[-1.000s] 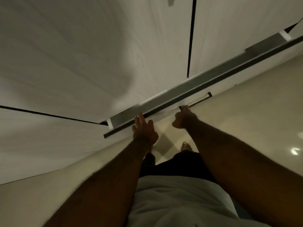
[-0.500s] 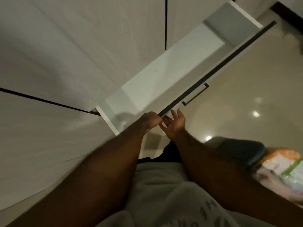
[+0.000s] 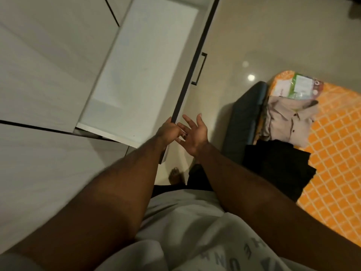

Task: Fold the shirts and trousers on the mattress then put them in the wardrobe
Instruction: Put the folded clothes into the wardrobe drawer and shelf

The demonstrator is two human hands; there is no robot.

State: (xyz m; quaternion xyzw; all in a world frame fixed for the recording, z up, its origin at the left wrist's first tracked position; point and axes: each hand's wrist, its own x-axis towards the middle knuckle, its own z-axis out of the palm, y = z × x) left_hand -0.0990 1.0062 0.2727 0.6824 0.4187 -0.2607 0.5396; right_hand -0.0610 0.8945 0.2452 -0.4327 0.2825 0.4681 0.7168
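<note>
Left hand (image 3: 168, 132) gripped the dark top edge of the wardrobe (image 3: 48, 65) drawer (image 3: 144, 71), fingers curled over it; the drawer stood open. Right hand (image 3: 194, 134) was just beside the left, fingers spread, holding nothing. Folded beige shirt (image 3: 289, 122) and black trousers (image 3: 277, 165) lay next to each other on the orange mattress (image 3: 336, 153), well apart from the drawer. Plastic packet (image 3: 298, 86) lay beyond the shirt.

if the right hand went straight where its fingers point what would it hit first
The right hand would likely meet the drawer front just above the left hand gripping it; depth is unclear.
</note>
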